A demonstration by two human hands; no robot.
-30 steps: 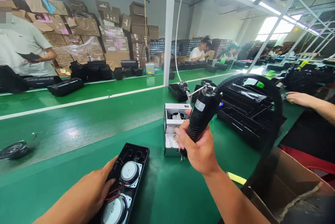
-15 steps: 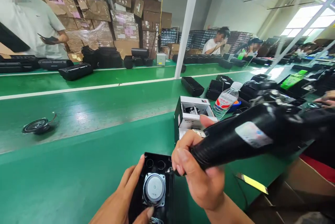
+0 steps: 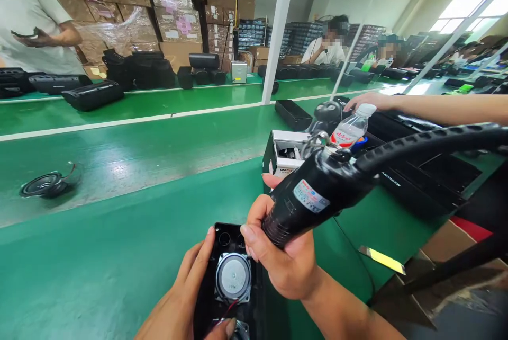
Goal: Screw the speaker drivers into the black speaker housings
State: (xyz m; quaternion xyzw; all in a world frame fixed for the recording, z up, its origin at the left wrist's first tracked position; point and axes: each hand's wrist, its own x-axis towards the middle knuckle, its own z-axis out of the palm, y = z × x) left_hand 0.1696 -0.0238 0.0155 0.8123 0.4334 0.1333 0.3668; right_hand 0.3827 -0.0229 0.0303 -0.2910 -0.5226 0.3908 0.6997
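Note:
My left hand [image 3: 177, 292] grips a black speaker housing [image 3: 257, 303] at the bottom middle, fingers along its left edge and thumb across its lower part. Inside the housing sits a round silver-backed speaker driver [image 3: 233, 276] on a square frame. Red and dark wires run below it, beside a second driver [image 3: 242, 331] cut off by the frame's bottom. My right hand [image 3: 288, 260] is closed around a black electric screwdriver [image 3: 313, 186], slanting down towards the housing's upper right. My fingers hide its tip, so contact with a screw cannot be made out.
Behind the screwdriver stand a white-and-black box [image 3: 273, 157] and a water bottle [image 3: 353, 127]. A co-worker's arm [image 3: 428, 108] reaches in from the right over black speaker cases [image 3: 428, 170]. A loose speaker [image 3: 43, 185] lies at left; a yellow-bladed strip [image 3: 383, 260] lies at right.
The screwdriver has moved left and its cable end now shows more clearly. A co-worker's arm has come in at the right. Wires now show below the upper driver. The view has shifted slightly.

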